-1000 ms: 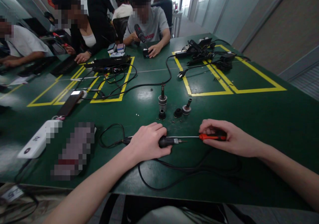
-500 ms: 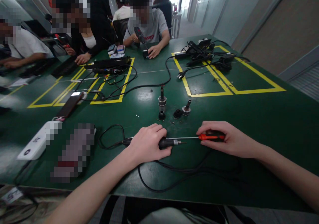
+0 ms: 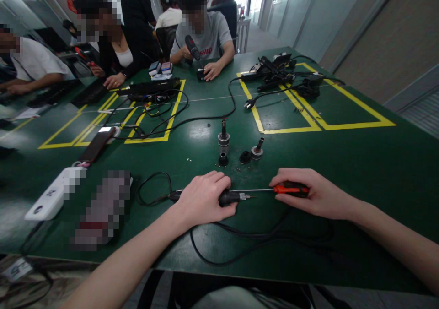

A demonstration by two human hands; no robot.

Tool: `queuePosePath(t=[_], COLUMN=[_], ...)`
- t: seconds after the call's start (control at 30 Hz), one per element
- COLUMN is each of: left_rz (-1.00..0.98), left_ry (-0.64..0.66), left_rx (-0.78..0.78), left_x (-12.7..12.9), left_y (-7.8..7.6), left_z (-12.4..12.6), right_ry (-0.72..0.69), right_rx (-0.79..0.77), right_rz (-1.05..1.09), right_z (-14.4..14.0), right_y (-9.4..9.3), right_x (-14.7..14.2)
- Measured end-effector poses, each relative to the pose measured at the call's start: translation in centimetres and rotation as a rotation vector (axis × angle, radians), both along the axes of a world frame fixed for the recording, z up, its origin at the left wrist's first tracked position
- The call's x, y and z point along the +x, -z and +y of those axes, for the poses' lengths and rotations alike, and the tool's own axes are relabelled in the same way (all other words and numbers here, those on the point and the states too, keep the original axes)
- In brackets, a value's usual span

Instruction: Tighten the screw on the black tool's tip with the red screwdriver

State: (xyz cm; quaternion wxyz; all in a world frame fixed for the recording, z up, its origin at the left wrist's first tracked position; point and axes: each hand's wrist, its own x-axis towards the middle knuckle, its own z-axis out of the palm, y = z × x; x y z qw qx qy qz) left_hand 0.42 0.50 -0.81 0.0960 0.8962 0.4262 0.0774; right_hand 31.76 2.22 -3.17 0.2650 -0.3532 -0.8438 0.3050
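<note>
Apparently, a black corded hand tool point(image 3: 229, 198) is part-way taken down on a green tabletop point(image 3: 370, 176): its slim metal tip is bare, and beyond it are a tall metal fitting point(image 3: 223, 139), a shorter metal fitting point(image 3: 256, 152) and two black collars point(image 3: 244, 157), probably its parts. The tool's handle looks whole where it shows, so that portion seems undone. The left hand point(image 3: 206, 197), palm down, curls its fingers over the tool, forearm slanting up from the tool's near left. To the tool's right, the right hand point(image 3: 315, 192) lightly pinches a red-and-black screwdriver point(image 3: 291, 189) between thumb and fingers, forearm coming from the right. The screwdriver's shaft runs toward the tool's far side; its end is hidden there.
</note>
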Motion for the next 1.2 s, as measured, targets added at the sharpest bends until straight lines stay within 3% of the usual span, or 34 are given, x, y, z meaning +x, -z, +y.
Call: queuePosePath(t=[0.3, 0.57, 1.2], left_rz=[0.003, -0.005, -0.005], left_ry=[0.004, 0.006, 0.010], left_rx=[0.003, -0.006, 0.000], left_x=[0.0, 0.0, 0.0], left_y=[0.1, 0.1, -0.1], left_z=[0.0, 0.0, 0.0], right_ry=[-0.009, -0.036, -0.047], right_rx=[-0.038, -0.030, 0.011], right_rz=[-0.003, -0.078, 0.006], right_z=[0.1, 0.1, 0.0], right_y=[-1.4, -1.3, -1.7], right_x=[-0.3, -0.2, -0.5])
